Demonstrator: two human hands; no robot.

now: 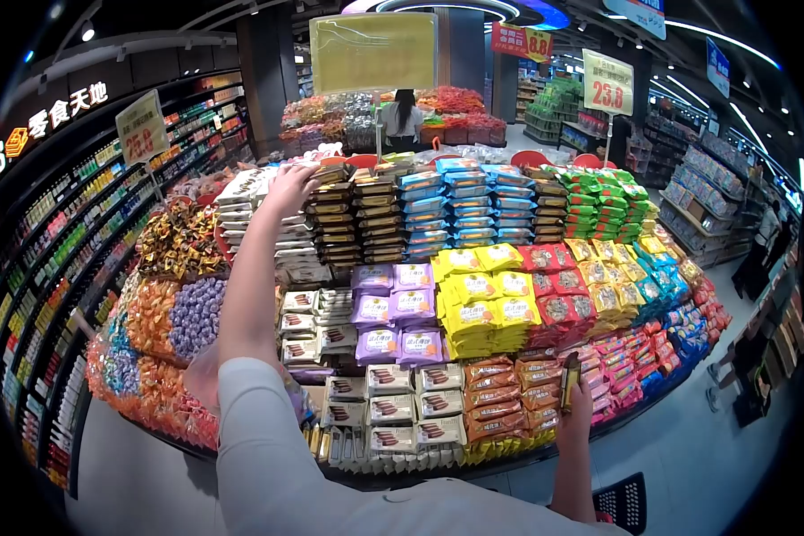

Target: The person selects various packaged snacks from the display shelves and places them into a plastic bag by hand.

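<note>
My left hand [290,189] reaches far across the display, at the top of a stack of white snack packets [246,198] and beside dark brown packets [334,214]. Its fingers are bent together at the stack top; what they grip there is too small to make out. Lower right, my right hand [578,413] is closed around a dark brown and gold snack packet [569,382], held upright. Just left of it lie orange-brown packets [491,400], with pink packets [618,366] to its right. Purple packets [396,307] and yellow packets [478,299] fill the middle.
Blue packets [467,204] and green packets [603,201] are stacked at the back. Wrapped candies [196,314] heap at the left. Price signs [608,82] stand above the display. A person [403,121] is beyond it. A black basket [623,503] sits at lower right.
</note>
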